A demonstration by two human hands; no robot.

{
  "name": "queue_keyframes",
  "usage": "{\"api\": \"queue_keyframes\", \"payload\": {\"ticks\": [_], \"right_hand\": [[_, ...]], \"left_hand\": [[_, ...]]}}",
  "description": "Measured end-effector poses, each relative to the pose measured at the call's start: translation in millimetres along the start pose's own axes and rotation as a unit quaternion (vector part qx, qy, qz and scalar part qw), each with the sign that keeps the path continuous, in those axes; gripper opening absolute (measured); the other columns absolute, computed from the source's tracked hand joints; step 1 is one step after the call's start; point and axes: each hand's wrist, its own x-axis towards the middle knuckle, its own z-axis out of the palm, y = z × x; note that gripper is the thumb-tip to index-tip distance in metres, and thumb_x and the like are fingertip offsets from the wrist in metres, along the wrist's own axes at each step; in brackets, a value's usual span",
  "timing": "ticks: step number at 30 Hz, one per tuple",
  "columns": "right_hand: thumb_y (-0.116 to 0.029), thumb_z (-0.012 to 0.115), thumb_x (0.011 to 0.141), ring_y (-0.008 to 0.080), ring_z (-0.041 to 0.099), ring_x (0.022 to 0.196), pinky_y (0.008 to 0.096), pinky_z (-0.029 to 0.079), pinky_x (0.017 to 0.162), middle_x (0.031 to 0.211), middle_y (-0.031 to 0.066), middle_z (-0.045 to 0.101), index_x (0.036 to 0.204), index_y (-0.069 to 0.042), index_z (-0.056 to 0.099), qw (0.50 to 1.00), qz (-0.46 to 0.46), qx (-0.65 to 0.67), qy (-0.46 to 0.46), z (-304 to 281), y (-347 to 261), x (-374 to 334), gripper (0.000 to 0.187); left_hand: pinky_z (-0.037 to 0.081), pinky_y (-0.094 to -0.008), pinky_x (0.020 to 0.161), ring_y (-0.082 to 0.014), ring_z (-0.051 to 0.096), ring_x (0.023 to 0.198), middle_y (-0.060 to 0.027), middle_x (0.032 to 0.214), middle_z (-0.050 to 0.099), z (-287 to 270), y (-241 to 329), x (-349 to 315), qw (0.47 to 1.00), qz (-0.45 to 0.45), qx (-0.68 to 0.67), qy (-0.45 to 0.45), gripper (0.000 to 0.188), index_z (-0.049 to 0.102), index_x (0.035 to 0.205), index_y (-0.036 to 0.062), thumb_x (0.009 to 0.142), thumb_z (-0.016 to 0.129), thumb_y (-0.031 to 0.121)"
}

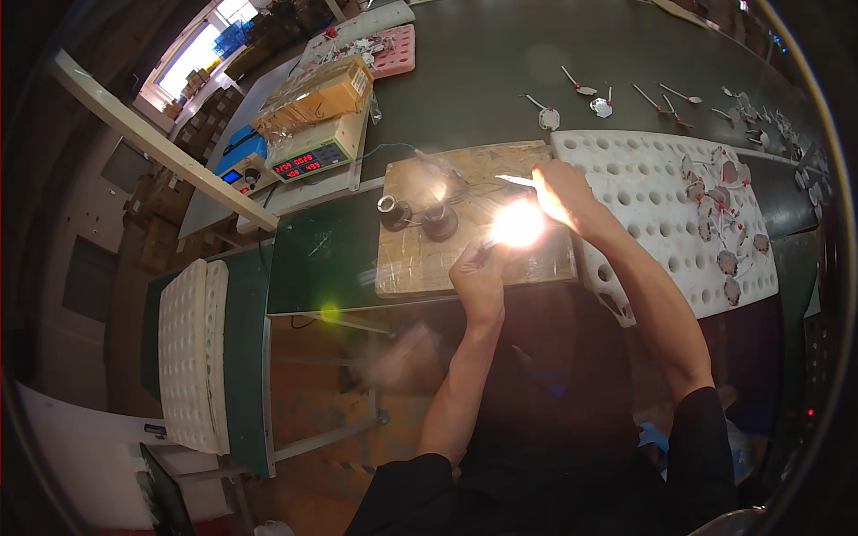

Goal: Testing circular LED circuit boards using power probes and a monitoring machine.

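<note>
A glaring lit lamp piece (518, 223) shines over a wooden board (416, 272), and its glare hides its shape. My left hand (479, 281) is closed in a pinch at the near left side of the light and seems to hold that piece. Beyond it on the right, my right hand (567, 198) is closed around a thin, pale, pointed tool (516, 180) whose tip points left; its kind is unclear. Two dark round lamp sockets, a left one (390, 213) and a right one (439, 221), sit on the board left of my hands, with wires by them.
A white foam tray (617, 198) with rows of holes adjoins the board, bearing several small discs with red-tipped leads (728, 262). More discs (601, 107) lie on the dark table behind. At left stand a meter with red digits (308, 163), a cardboard box (313, 96) and stacked foam trays (189, 357).
</note>
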Motion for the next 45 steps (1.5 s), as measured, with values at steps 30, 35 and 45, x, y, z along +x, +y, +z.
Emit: {"api": "queue_keyframes", "payload": {"ticks": [30,35,45], "right_hand": [[-0.023,0.071,0.088,0.0081,0.06,0.066,0.0268,0.049,0.061,0.075,0.0077,0.069,0.098,0.001,0.072,0.878,0.261,0.394,0.069,-153.8,-21.2,-125.5,0.025],[-0.021,0.071,0.082,0.0155,0.063,0.067,0.031,0.049,0.062,0.073,0.0098,0.069,0.091,0.0,0.072,0.856,0.274,0.428,0.095,-160.9,-38.1,-168.7,0.023],[-0.02,0.067,0.079,0.0397,0.062,0.066,0.0443,0.047,0.059,0.067,0.0244,0.061,0.078,0.005,0.064,0.856,0.371,0.338,0.125,-184.4,-64.7,-258.0,0.025]], "left_hand": [[0.04,-0.0343,0.104,-0.0246,0.054,0.122,-0.0161,0.132,0.057,100.1,36.9,131.6,0.892,0.2,0.372,-0.16,0.046,0.054,0.132,-0.0001,0.093,0.066,0.02],[0.047,-0.0411,0.098,-0.0255,0.058,0.112,-0.0173,0.121,0.061,137.2,46.6,6.0,0.843,0.159,0.311,-0.41,0.041,0.051,0.13,-0.007,0.104,0.043,0.024],[0.047,-0.0278,0.077,-0.0158,0.059,0.087,-0.0101,0.094,0.062,178.7,5.2,-105.8,0.767,0.052,0.3,-0.565,0.018,0.062,0.107,-0.006,0.098,0.055,0.007]]}}
